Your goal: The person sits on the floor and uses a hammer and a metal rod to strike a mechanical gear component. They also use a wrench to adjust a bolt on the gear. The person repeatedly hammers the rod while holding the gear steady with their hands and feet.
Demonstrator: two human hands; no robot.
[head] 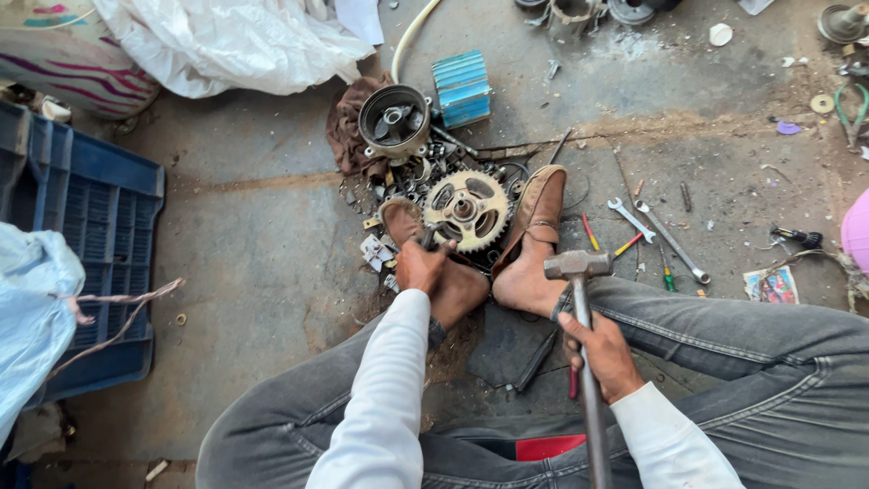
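Toothed sprocket (467,210) lay on floor between both shoes, left hand (422,267) just below it, fingers closed around dark punch (428,239), right hand (605,355) further below, fist closed on hammer (579,299) handle, head raised

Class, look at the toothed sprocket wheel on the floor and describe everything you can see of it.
The sprocket is a round, pale metal wheel, grimy, with small teeth all around its rim, curved cut-outs in its face and a raised hub with a central bore. It lies flat on the concrete floor, wedged between the person's two brown shoes. The left hand holds a dark tool near its lower edge; contact cannot be told. The right hand grips a hammer nearby, not touching it.
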